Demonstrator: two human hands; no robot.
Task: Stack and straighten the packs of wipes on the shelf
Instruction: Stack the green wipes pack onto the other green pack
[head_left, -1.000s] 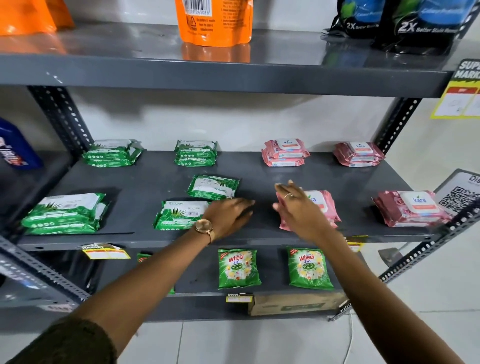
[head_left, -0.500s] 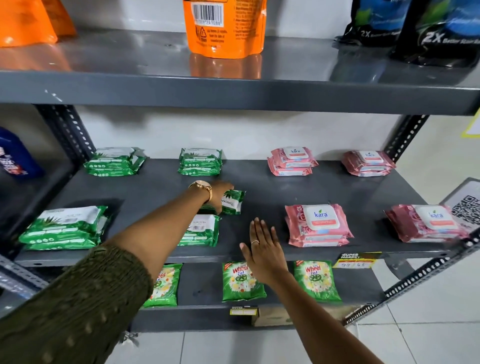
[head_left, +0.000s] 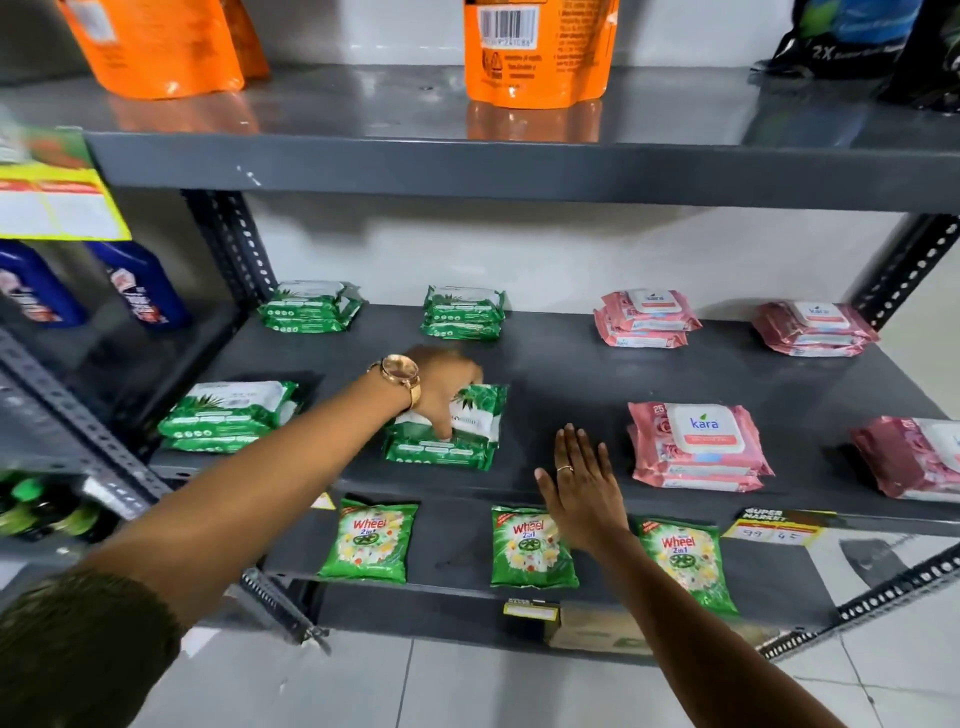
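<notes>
- Grey metal shelf in the middle, wipes packs laid out on it in two rows: green on the left half, pink on the right.
- Left hand, gold watch on the wrist, curled down over a green wipes pack, fingers pinching its near edge. Looks like a real grip, not just a touch.
- That pack tilted, sitting on top of another green pack at the shelf's front middle, not yet squared up with it.
- Right hand flat and wide open, fingers spread, holding nothing, at the shelf's front edge between the green pile and the pink stack. Can't tell if the palm actually touches the shelf.
- Pink kara stack front right, looking fairly tidy. Another pink pile further right, cut off by the frame edge.
- Back row: green stack far left, green stack beside it, then two pink stacks and.
- Front left: one more green stack, well apart from the one being handled.
- Lower shelf: three green Wheel detergent sachets, the middle one partly hidden behind the right hand.
- Top shelf: orange pouches, with dark bags at the far right corner.
- Blue bottles on the neighbouring rack to the left.
</notes>
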